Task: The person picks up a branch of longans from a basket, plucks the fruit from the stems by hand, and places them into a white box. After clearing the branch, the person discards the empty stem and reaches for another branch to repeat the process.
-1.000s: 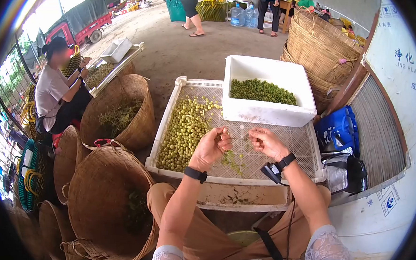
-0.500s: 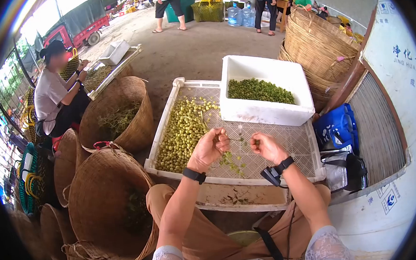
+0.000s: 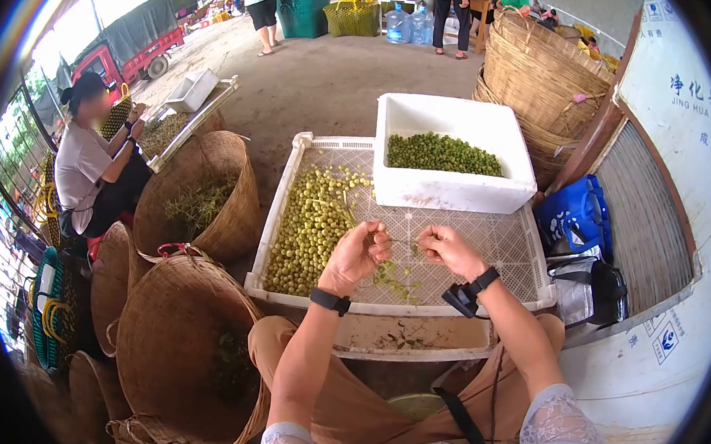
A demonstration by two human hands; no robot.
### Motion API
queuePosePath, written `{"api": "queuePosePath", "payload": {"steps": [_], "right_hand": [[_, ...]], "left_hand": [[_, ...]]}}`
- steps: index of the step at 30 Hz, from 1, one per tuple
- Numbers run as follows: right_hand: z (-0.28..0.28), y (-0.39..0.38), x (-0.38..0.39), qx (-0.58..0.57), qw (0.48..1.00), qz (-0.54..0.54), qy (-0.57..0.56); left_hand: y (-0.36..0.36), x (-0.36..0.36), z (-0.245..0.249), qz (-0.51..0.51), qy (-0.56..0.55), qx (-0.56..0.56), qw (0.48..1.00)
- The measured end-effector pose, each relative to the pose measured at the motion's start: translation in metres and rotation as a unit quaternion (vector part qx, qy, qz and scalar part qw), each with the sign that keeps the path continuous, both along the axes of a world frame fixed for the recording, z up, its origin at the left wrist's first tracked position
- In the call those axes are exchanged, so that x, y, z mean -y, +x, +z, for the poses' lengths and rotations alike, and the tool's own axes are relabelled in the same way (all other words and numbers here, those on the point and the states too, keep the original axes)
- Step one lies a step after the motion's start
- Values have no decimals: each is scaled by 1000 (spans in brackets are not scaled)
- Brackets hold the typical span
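Over the white plastic mesh tray (image 3: 486,255) my left hand (image 3: 359,255) is closed on a thin green sprig (image 3: 394,279), whose leafy end hangs down toward the mesh. Opposite it, my right hand (image 3: 452,251) pinches at the thin stem stretched between the two hands. What sits right between those fingertips is too small to make out. Round yellow-green fruits (image 3: 312,232) cover the left part of the tray. On its far right corner stands a white foam box (image 3: 450,189) with smaller, darker green fruits (image 3: 442,155) inside.
Woven baskets (image 3: 169,352) with some stems stand at my left; tall baskets (image 3: 549,75) stack at far right. A blue bag (image 3: 576,214) and a silver-black bag (image 3: 588,290) lie right of the tray. Another person (image 3: 95,155) sits at a second tray at left.
My right hand has moved slightly left, closer to my left hand, and its fingers now point at the stem. At the back, a standing person has shifted left.
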State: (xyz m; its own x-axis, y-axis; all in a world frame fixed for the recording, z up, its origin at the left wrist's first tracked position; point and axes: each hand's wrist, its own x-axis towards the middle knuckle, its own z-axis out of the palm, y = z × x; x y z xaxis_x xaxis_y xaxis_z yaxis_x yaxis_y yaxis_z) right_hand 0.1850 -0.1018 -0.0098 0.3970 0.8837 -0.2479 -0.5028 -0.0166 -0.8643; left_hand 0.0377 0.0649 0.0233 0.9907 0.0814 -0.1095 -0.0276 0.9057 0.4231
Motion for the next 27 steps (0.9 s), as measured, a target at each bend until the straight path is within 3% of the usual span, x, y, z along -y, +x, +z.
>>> {"api": "queuePosePath", "payload": {"steps": [2,3,5,6,8,9,10,12,17,19,25,27], "right_hand": [[-6,-2,-5,313,941,-43,-121],[-7,-3,-6,313,941,-44,-121],[-9,-5,-8,509,842,-116,-137],[-15,0,-8,509,842,-118,-136],[-25,10,-5,361,902,-135,-196],[-24,11,1,158,971,-134,-119],[-25,10,4,158,971,-134,-120],[-15,1,6,-117,990,-82,-1],[-2,-8,-1,-177,984,19,16],[-5,-8,-1,-178,980,49,76],[5,-14,6,-111,992,13,55],[-3,-8,5,-142,987,6,76]], "left_hand": [[4,5,-5,-4,13,-23,1000],[5,7,-7,-6,25,-33,999],[5,8,-8,-12,11,-29,999],[5,8,-8,-16,-3,-25,1000],[3,1,-5,-14,6,-12,1000],[2,-2,-5,-11,10,1,1000],[2,-2,-5,-11,9,1,1000],[4,-1,-5,-5,4,1,1000],[6,2,-8,-14,-10,-4,1000],[4,0,-8,-13,-12,-3,1000],[4,-3,-8,1,-13,-8,1000],[5,0,-8,-8,2,-14,1000]]}}
